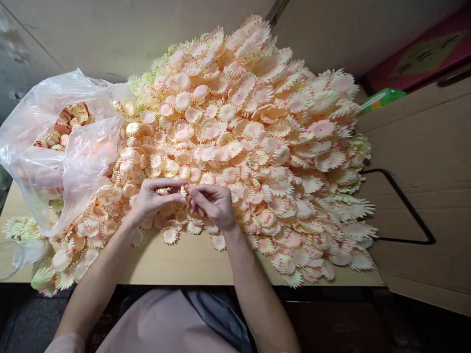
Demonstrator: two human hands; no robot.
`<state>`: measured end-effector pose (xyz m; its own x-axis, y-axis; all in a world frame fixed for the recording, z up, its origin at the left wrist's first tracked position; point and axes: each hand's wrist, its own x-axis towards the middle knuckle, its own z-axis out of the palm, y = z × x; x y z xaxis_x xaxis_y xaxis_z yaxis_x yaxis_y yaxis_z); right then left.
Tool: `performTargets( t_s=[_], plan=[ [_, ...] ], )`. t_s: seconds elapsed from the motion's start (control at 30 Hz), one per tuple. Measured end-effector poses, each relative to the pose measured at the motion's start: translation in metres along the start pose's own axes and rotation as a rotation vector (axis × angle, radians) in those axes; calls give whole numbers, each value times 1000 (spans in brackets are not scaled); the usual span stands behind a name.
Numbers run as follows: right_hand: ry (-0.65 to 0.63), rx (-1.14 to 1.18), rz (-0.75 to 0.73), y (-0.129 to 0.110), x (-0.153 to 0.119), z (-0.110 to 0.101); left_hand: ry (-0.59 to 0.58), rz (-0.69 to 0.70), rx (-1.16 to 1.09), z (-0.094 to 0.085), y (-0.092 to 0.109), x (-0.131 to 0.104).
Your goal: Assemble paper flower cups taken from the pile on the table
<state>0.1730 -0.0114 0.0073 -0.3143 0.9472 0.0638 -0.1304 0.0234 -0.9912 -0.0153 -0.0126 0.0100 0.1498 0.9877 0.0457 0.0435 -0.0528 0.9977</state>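
At the front of a big heap of cream-pink flower-shaped pieces [228,113] with fringed, red-flecked edges, both of my hands are held close together. My left hand [156,198] pinches a small curled petal piece [183,191] between thumb and fingertips. Another curled piece [163,190] shows in the hollow of that hand. My right hand [215,202] is closed, its thumb and forefinger pressed together right beside the pinched piece. Whether the right fingertips grip part of it is too small to make out.
To the left, a translucent plastic bag [33,117] holds more rolled pieces. A clear cup [11,260] lies at the left end of the wooden table [176,262]. Cardboard [423,196] with a black metal bar [408,206] borders the right side. A wall [128,39] rises behind.
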Motion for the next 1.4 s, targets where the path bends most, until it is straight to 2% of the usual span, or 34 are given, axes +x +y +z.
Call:
performTargets(
  t_s=[0.13,0.7,0.83,0.97,1.03,1.17,1.4],
  plan=[
    [-50,37,44,0,0,-1,-45,40,-6,-1,-3,0],
    [-47,57,76,-1,1,-1,-113,92,-11,-1,-5,3],
    [-44,64,72,2,0,0,-132,27,-33,0,-2,2],
    [-25,33,132,3,0,2,-78,-75,-55,1,1,1],
    [-17,25,145,5,1,3,-67,-61,-45,1,2,1],
    [-26,19,136,8,1,2,-122,-15,40,0,4,3],
    [-41,13,108,5,4,2,-108,-73,76,-2,9,3]
  ],
)
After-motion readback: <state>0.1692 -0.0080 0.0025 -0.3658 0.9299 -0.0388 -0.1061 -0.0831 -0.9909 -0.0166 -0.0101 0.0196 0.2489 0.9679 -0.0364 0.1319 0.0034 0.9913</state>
